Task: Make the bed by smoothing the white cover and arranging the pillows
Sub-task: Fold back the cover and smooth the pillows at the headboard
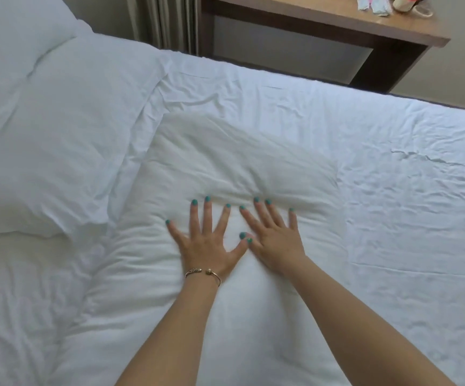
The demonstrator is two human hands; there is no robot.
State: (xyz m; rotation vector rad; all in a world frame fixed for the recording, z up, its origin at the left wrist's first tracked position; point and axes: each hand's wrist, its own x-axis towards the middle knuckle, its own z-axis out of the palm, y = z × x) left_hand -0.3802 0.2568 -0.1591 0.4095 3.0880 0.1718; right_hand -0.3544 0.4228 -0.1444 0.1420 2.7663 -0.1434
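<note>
My left hand [207, 243] lies flat on the near pillow [234, 174], fingers straight and spread, palm down. My right hand [274, 240] lies flat just beside it at 3 o'clock, fingers likewise straight and spread; the two thumbs touch at the tips. Neither hand grips anything; both press on the pillow's surface. A bracelet [203, 274] sits on my left wrist.

The near pillow lies at the centre of the view, on the white cover [407, 218], its long axis running roughly from 6 o'clock toward 12 o'clock. A ridge of bunched fabric crosses the pillow just beyond my fingertips. The cover shows creases at 3 o'clock and at 8 o'clock from my hands.

A second pillow [47, 140] lies at 10 o'clock, just beside the near pillow. A third pillow [16, 29] lies beyond it at 11 o'clock.

A wooden table [337, 26] stands past the bed at 1 o'clock, carrying small items I cannot identify.
</note>
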